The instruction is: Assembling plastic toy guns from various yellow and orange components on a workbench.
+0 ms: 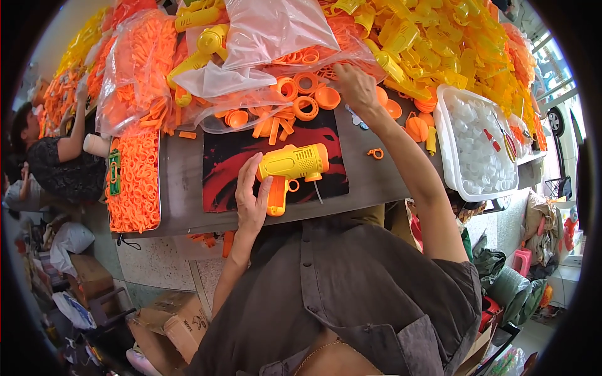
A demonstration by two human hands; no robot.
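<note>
A yellow and orange toy gun (291,161) lies on its side on a black and red mat, muzzle end to the right, with a thin pale strip hanging below it. My left hand (251,200) grips its rear end, fingers along the back and thumb beside the orange handle. My right hand (357,91) reaches far forward into a plastic bag of orange parts (326,62). Its fingers are curled down among them, and whatever they pinch is hidden. Orange round caps and rings (306,108) lie just left of that hand.
Yellow shell halves (426,37) are heaped at the back right. A white tray (444,144) of translucent pieces, with pliers, stands right. An orange-filled tray (159,188) sits left. One orange trigger piece (375,153) lies on the table. Another person (56,144) works at far left.
</note>
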